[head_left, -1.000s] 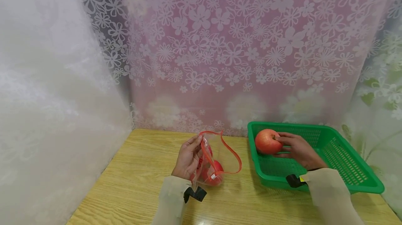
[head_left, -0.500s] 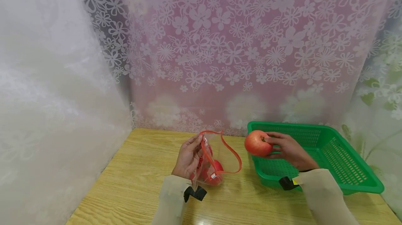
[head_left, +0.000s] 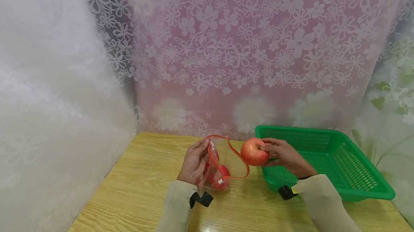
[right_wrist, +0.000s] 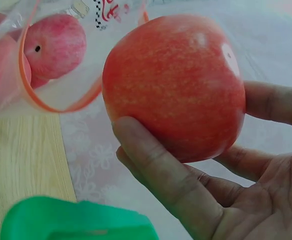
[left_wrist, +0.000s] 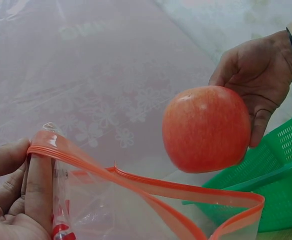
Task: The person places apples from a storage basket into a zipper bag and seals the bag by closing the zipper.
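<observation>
My left hand (head_left: 193, 160) pinches the rim of a clear zip bag (left_wrist: 100, 210) between thumb and fingers. The bag's orange-red zip edge (head_left: 238, 154) gapes wide toward the right. Inside it lie pinkish-red fruits (right_wrist: 58, 45), seen through the plastic in the right wrist view. A red apple (head_left: 254, 151) is gripped by my right hand (head_left: 284, 155), thumb and fingers spread around its sides. In the head view the apple overlaps the right edge of the bag's mouth. The left wrist view shows the apple (left_wrist: 206, 130) raised above the level of that mouth.
On the right of the wooden table (head_left: 139, 189) stands a green slotted basket (head_left: 362, 167), its left rim (head_left: 260, 142) just beneath my right hand. A flowered pink curtain (head_left: 210, 63) hangs along the back edge, with pale sheeting (head_left: 58, 99) at the left.
My right hand has carried the apple leftward out of the basket, over its left rim, up to the bag's mouth. The left hand and the bag have stayed in place.
</observation>
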{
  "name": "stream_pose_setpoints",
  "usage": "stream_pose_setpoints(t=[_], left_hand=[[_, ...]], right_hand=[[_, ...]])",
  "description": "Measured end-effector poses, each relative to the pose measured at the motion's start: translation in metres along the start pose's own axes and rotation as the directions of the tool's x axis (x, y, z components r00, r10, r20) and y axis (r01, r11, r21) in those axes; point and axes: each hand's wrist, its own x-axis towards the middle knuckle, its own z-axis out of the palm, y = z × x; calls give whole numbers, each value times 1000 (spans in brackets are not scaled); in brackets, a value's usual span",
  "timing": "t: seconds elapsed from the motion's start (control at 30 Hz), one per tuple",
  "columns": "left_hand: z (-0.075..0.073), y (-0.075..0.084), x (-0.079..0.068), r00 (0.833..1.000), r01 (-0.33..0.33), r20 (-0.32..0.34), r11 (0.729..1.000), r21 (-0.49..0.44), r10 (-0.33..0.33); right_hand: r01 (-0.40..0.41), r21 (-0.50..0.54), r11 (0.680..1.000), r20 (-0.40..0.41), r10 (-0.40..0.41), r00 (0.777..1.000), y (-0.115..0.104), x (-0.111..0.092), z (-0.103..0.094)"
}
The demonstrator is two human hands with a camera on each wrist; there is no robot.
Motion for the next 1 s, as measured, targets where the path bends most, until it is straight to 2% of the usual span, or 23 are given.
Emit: stream_pose_setpoints(t=[0.47, 0.77, 1.0], left_hand=[[-2, -4, 1, 999, -5, 31, 1000, -15, 6], [-1, -3, 2, 1000, -8, 15, 1000, -3, 8], [0, -4, 2, 1000, -9, 29, 1000, 4, 9]], right_hand=[[1, 23, 1000, 31, -2, 1000, -2, 7, 25], [1, -28, 1000, 9, -1, 1000, -6, 9, 39], [-10, -82, 997, -30, 7, 1000, -8, 11, 53]])
